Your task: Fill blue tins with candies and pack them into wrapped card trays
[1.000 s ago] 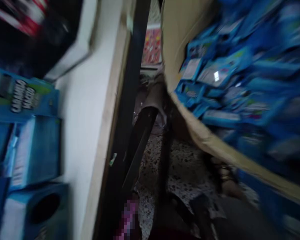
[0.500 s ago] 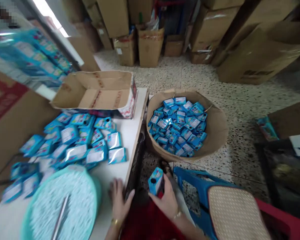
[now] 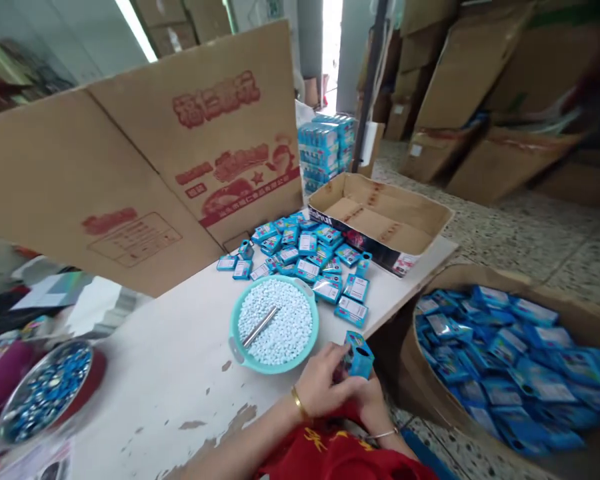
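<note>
Close to my body, at the table's edge, a small blue box [image 3: 361, 358] with a dark round hole in its end is held upright between both hands. My left hand [image 3: 323, 379] closes on its left side, with the fingertips partly hidden behind it. From below and the right, my right hand [image 3: 371, 395] grips the same box. Just left of the hands stands a turquoise basin [image 3: 237, 357] full of small pale pellets. A metal tube [image 3: 261, 327] lies on the pellets. Behind the basin, similar blue boxes [image 3: 307, 270] are heaped on the white table [image 3: 180, 373].
A shallow cardboard tray [image 3: 405, 233] sits at the table's far right corner. On the floor at right, a large carton [image 3: 410, 340] holds many blue boxes. A tall cardboard panel [image 3: 145, 167] stands behind the table. At left is a red bowl [image 3: 97, 373] of blue and silver pieces.
My view has swung left toward the table. My left hand has left the table's edge and joined my right hand on the blue box.
</note>
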The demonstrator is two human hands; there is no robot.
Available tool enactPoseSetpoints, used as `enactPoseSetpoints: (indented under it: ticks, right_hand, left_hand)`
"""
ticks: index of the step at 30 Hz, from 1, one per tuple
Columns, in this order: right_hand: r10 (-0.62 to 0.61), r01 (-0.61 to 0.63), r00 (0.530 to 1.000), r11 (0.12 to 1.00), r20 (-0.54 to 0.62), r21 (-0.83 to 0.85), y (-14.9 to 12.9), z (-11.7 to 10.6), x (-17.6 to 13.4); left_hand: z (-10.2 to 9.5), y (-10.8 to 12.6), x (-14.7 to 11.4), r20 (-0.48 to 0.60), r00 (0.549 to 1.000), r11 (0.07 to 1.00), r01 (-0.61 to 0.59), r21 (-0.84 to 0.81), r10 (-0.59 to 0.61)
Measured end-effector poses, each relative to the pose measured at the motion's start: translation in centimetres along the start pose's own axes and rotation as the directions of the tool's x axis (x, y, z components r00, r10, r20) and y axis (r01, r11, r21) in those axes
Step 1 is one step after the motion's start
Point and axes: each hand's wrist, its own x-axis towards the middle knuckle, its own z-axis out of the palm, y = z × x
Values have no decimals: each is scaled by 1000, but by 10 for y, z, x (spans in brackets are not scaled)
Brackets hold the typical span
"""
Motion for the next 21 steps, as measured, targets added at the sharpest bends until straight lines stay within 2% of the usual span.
enactPoseSetpoints:
  ticks: [2,4,5,6,8,10,12,15,21]
  right_hand:
    - [17,-17,1000,998,-2,-56,-6,2,9]
    - [15,-22,998,991,-54,-130,-11,-4,21]
    - [11,-23,997,987,-80,-156,-13,-8,27]
    - [12,-26,996,986,-83,-163,-14,-12,35]
    - [65,-67,998,991,-17,-117,-15,-17,52]
    - [150,-147,985,988,82,-47,-16,-18,72]
    - [198,-198,970,980,138,-15,-19,-16,93]
    - [196,-193,970,981,142,-32,-27,-8,122]
    - [221,-221,945,975,241,-25,-42,11,165]
  left_hand:
    - [-14,-18,-3,25,999,999,27,-43,-26]
    - [-29,-46,-5,-23,981,976,193,98,-192]
    - [-37,-62,-7,-94,947,923,319,215,-306]
    - [-46,-77,-9,-188,890,826,456,332,-416]
    - [-63,-105,-16,-331,770,638,637,433,-545]
    - [-76,-123,-21,-397,685,518,725,454,-611]
    - [-83,-133,-22,-426,631,429,765,481,-648]
    - [-82,-138,-14,-422,613,373,767,523,-668]
    - [-79,-138,3,-404,615,387,765,515,-677]
